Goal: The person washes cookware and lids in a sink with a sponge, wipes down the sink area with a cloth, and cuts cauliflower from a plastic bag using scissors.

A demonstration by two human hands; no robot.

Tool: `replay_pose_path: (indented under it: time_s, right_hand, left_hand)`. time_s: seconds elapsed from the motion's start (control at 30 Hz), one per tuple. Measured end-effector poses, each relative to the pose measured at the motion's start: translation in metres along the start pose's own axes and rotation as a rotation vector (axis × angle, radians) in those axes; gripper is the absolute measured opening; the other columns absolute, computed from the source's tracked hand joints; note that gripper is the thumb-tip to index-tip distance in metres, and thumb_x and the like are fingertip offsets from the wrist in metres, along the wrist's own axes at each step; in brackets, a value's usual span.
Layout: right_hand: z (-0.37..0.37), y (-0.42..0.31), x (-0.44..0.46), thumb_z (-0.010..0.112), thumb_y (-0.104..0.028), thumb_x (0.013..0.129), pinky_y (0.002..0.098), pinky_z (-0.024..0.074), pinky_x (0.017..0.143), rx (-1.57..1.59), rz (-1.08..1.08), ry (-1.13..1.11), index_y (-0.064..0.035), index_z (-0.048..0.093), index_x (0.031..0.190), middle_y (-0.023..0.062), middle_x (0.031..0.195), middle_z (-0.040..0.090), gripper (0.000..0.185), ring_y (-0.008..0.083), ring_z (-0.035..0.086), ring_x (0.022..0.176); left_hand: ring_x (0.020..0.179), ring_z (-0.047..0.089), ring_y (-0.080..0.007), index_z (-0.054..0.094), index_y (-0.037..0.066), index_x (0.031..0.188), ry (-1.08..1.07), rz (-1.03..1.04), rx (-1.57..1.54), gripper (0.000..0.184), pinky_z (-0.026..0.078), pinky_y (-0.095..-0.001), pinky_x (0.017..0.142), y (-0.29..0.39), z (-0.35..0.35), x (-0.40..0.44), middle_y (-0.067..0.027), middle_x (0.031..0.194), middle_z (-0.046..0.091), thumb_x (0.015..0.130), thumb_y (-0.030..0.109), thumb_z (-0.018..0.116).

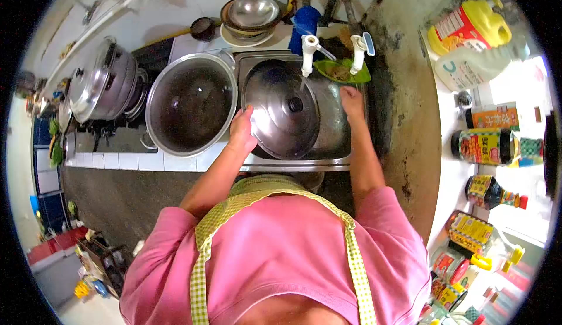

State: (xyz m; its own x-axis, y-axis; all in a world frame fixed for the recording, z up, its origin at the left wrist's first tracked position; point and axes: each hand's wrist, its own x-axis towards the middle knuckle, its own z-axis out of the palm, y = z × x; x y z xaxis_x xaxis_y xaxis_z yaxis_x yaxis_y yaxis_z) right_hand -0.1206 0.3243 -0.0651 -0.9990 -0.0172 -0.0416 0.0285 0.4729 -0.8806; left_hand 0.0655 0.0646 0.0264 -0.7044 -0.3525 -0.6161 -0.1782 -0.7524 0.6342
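A large round metal pot lid [278, 129] with a black knob lies tilted in the steel sink [333, 132], under the left white tap [309, 56]. A thin stream of water appears to run from that tap onto it. My left hand [243, 131] is closed on the lid's left edge, thumb on top. On the sink's right side my right hand [352, 102] is raised with its fingers curled, just below a green leaf-shaped dish [357, 74]. Whatever those fingers hold, if anything, is hidden.
A big metal pot [193, 105] stands left of the sink, with a lidded steamer pot [108, 85] on the stove beyond. Stacked bowls [253, 14] sit behind the sink. Bottles and jars, including a soy sauce bottle [483, 191], line the right-hand ledge. A second tap [358, 53] hangs over the dish.
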Motion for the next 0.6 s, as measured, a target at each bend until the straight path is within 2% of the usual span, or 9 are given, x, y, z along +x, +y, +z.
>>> replay_pose_path:
  time_s: [0.03, 0.1, 0.17, 0.23, 0.3, 0.37, 0.43, 0.53, 0.6]
  right_hand:
    - [-0.005, -0.012, -0.009, 0.055, -0.02, 0.078, 0.0268, 0.0406, 0.073, -0.011, -0.023, -0.022, -0.0003, 0.056, 0.099, 0.009, 0.093, 0.059, 0.029, 0.0162, 0.055, 0.084]
    - [-0.016, -0.075, -0.038, 0.056, -0.018, 0.076, 0.0281, 0.0422, 0.071, -0.208, -0.085, -0.085, 0.0005, 0.054, 0.102, 0.0109, 0.093, 0.059, 0.033, 0.0162, 0.056, 0.081]
    - [-0.016, -0.134, -0.062, 0.052, -0.016, 0.075, 0.0322, 0.0444, 0.07, -0.108, -0.256, 0.009, -0.0013, 0.049, 0.109, 0.0164, 0.087, 0.06, 0.038, 0.0238, 0.058, 0.079]
    - [-0.014, -0.169, -0.072, 0.051, -0.011, 0.073, 0.0325, 0.0446, 0.071, 0.087, -0.493, 0.006, -0.0012, 0.043, 0.115, 0.0173, 0.089, 0.06, 0.043, 0.0251, 0.058, 0.08]
    - [-0.015, -0.203, -0.077, 0.049, -0.009, 0.073, 0.0327, 0.0444, 0.072, -0.093, -0.495, 0.041, -0.0002, 0.044, 0.113, 0.0162, 0.089, 0.06, 0.041, 0.0251, 0.059, 0.08]
    - [-0.019, -0.212, -0.074, 0.048, -0.007, 0.072, 0.0311, 0.0443, 0.071, -0.374, -0.501, 0.046, -0.0001, 0.044, 0.113, 0.0156, 0.089, 0.06, 0.042, 0.0278, 0.059, 0.077]
    - [-0.017, -0.21, -0.075, 0.049, -0.008, 0.073, 0.0296, 0.0449, 0.068, -0.307, -0.496, -0.147, 0.0, 0.044, 0.113, 0.0134, 0.088, 0.061, 0.042, 0.0235, 0.06, 0.074]
    - [-0.009, -0.211, -0.108, 0.05, -0.017, 0.078, 0.0237, 0.0447, 0.056, 0.152, -0.248, -0.362, -0.0002, 0.046, 0.112, 0.011, 0.088, 0.06, 0.038, 0.0117, 0.058, 0.068]
    - [-0.001, -0.178, -0.108, 0.05, -0.021, 0.08, 0.0235, 0.0438, 0.052, -0.067, -0.194, -0.396, -0.0003, 0.045, 0.113, 0.011, 0.089, 0.06, 0.04, 0.0121, 0.058, 0.067]
  left_hand:
    - [0.087, 0.051, -0.0192, 0.046, 0.003, 0.105, 0.01, 0.014, -0.029, 0.025, 0.041, -0.036, 0.079, 0.001, 0.006, -0.007, -0.0069, 0.096, 0.053, 0.082, 0.015, 0.047]
    - [0.075, 0.051, -0.0169, 0.05, 0.003, 0.1, -0.132, 0.239, 0.235, 0.024, 0.041, -0.0331, 0.07, 0.001, 0.012, -0.019, -0.0051, 0.085, 0.056, 0.078, 0.014, 0.053]
    - [0.066, 0.051, -0.0183, 0.05, 0.002, 0.09, -0.151, 0.451, 0.535, 0.02, 0.04, -0.0319, 0.062, -0.01, 0.023, -0.017, -0.0067, 0.073, 0.056, 0.072, 0.011, 0.053]
    - [0.068, 0.051, -0.0237, 0.048, 0.001, 0.086, -0.01, 0.529, 0.858, 0.021, 0.039, -0.0334, 0.061, 0.006, 0.045, -0.052, -0.0141, 0.074, 0.054, 0.067, 0.01, 0.052]
    - [0.069, 0.05, -0.029, 0.046, 0.0, 0.081, 0.01, 0.638, 0.717, 0.019, 0.038, -0.0353, 0.061, -0.012, 0.041, -0.039, -0.0187, 0.074, 0.051, 0.067, 0.011, 0.051]
    - [0.07, 0.049, -0.0316, 0.044, -0.001, 0.081, -0.038, 0.573, 0.691, 0.019, 0.038, -0.0368, 0.063, -0.009, 0.037, -0.045, -0.0204, 0.075, 0.05, 0.067, 0.011, 0.05]
    - [0.068, 0.049, -0.0294, 0.042, -0.001, 0.08, -0.069, 0.568, 0.626, 0.02, 0.038, -0.037, 0.062, -0.011, 0.031, -0.049, -0.0183, 0.071, 0.049, 0.067, 0.011, 0.051]
    - [0.054, 0.047, -0.0179, 0.041, 0.0, 0.08, -0.164, 0.488, 0.347, 0.02, 0.038, -0.0335, 0.049, -0.007, 0.023, -0.064, -0.0101, 0.065, 0.048, 0.067, 0.007, 0.053]
    - [0.052, 0.046, -0.0165, 0.041, 0.0, 0.081, -0.199, 0.464, 0.249, 0.019, 0.038, -0.0326, 0.047, -0.005, 0.019, -0.073, -0.0085, 0.065, 0.048, 0.067, 0.006, 0.053]
